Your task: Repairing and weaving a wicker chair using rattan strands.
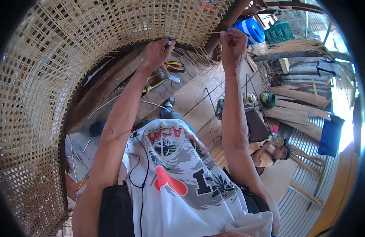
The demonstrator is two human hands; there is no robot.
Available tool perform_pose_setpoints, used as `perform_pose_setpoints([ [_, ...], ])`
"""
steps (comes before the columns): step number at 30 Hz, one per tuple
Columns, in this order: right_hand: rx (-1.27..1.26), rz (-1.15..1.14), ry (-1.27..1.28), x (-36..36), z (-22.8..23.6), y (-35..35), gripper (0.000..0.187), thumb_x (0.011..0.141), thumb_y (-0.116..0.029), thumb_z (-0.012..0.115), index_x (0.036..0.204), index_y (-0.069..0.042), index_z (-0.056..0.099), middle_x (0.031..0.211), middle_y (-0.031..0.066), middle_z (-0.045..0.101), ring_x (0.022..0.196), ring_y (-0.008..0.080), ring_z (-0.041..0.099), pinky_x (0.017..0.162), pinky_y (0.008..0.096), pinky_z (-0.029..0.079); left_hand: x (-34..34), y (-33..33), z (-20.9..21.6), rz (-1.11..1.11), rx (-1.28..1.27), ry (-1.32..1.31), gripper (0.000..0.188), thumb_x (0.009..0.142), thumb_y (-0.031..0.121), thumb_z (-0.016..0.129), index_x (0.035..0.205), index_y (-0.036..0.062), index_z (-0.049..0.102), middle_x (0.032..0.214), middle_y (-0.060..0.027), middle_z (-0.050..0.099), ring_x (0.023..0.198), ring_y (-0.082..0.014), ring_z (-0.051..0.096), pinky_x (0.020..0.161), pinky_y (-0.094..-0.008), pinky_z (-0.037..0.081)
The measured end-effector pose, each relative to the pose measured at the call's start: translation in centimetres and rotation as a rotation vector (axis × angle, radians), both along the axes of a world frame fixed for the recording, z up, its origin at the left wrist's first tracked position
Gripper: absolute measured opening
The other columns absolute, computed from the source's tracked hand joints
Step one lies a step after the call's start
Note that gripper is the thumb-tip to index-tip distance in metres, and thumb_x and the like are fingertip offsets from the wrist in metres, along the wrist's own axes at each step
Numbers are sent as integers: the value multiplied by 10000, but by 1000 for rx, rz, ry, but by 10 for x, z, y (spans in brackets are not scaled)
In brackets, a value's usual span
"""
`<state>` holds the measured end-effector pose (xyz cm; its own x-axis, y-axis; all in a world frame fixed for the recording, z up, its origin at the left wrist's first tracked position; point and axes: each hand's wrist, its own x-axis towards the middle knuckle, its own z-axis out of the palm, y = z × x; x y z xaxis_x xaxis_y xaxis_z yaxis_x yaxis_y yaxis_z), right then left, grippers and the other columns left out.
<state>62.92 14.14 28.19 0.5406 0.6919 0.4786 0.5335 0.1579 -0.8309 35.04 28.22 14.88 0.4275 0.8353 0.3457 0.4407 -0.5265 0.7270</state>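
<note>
A large openwork panel of woven cane (123,25) curves across the top and down the left, bordered by a dark wooden frame (107,85). At the panel's lower edge my left hand (156,54) is closed, with a small shiny spot between thumb and fingers that I cannot make out. My right hand (234,45) is raised farther right, by the frame's dark corner post (232,17). Its thumb and fingers are pinched together close to the cane's frayed edge; what they hold is too small to tell. Loose cane ends (202,58) hang between the two hands.
Pliers with yellow-and-black handles (175,66) lie below the panel. A blue-and-white jug (250,31) and a green crate (279,32) stand at the back right. Another person (271,152) sits at the right, near wooden planks (297,96) and a dark green can (267,99).
</note>
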Motion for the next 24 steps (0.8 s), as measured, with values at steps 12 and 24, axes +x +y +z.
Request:
perform_pose_setpoints([
  [12,113,74,220,-33,17,2,33,1269,-90,859,1295,-76,846,1077,-6,858,929,101,789,863,272,639,-15,-7,38,-442,-58,-230,205,1243,250,855,1339,78,911,1403,-133,922,1256,-368,911,1035,-488,717],
  [24,120,-150,-252,-32,37,3,156,1129,96,839,1169,-52,809,1029,110,811,948,247,815,870,369,630,-16,4,28,-396,-145,-84,240,1242,296,877,1292,61,889,1182,-163,936,1123,-359,912,1004,-474,697],
])
